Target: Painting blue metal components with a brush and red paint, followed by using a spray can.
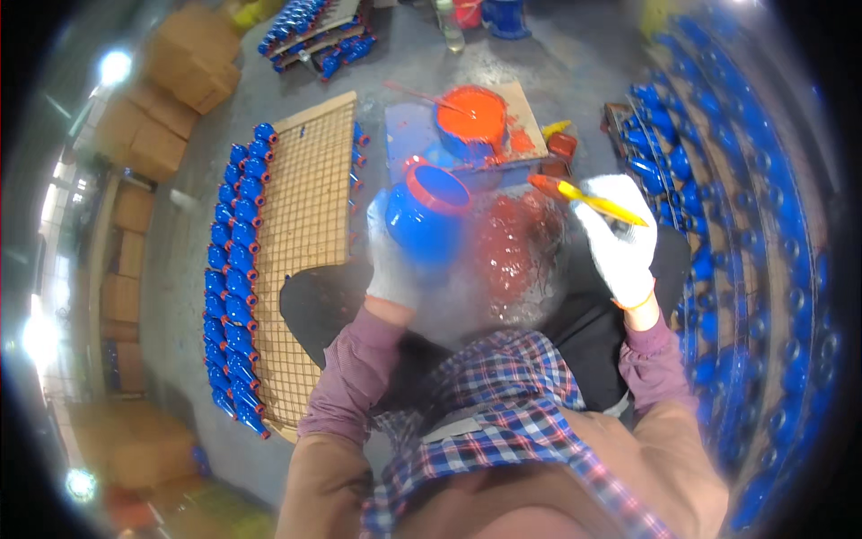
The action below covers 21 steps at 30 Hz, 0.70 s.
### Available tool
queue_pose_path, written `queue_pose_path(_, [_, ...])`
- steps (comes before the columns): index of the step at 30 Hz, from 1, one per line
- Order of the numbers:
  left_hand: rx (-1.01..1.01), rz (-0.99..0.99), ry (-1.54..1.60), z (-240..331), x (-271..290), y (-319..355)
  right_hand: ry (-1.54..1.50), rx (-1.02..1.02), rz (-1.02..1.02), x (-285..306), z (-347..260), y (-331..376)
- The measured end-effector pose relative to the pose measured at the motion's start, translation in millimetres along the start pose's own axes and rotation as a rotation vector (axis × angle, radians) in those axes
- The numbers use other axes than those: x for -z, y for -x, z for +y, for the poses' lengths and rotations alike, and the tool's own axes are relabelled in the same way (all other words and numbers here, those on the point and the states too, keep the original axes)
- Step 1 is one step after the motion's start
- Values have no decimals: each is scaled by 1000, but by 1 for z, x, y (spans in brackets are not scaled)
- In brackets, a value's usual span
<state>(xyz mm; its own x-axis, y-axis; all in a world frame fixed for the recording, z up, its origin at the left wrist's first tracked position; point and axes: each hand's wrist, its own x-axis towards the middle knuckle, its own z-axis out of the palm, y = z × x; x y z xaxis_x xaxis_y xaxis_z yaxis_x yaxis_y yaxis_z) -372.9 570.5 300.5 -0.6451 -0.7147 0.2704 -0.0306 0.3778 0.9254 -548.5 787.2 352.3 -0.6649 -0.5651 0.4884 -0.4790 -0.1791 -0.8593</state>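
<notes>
My left hand [388, 265], in a white glove, is closed around a glossy blue pot [420, 223] with a red-orange rim. The pot is tilted, its mouth towards the upper right. In my gloved right hand [621, 242] is a paintbrush [600, 203] with a yellow handle, pinched between the fingers. Its red-smeared tip points left towards the pot's rim, and a gap shows between them. Beyond the pot stands a tub of bright orange-red paint [474, 112], with a thin stick lying across its top. Red paint covers a patch of floor [512, 251] between my hands.
Left of me lies a mesh-topped board [310, 180], with blue bottle-shaped pieces [241, 234] lined along its edge. More blue pieces fill racks [709, 225] on the right. Cardboard boxes [184, 67] stand far left. Beside the tub are a small red block [562, 145] and a stained board [521, 103].
</notes>
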Motion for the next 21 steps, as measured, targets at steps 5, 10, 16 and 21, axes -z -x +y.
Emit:
queue_pose_path(5, [673, -2, 1233, 16, 20, -15, 59, 57, 22, -10, 13, -4])
queue_pose_path(10, [617, -18, 895, 20, 23, -26, 261, 154, -23, -16, 20, -4])
queue_pose_path(16, [271, 5, 1054, 23, 12, -27, 304, 112, -10, -28, 30, -9])
queue_pose_path(21, [498, -76, 1318, 14, 25, -1, 209, -30, 44, -30, 36, 2])
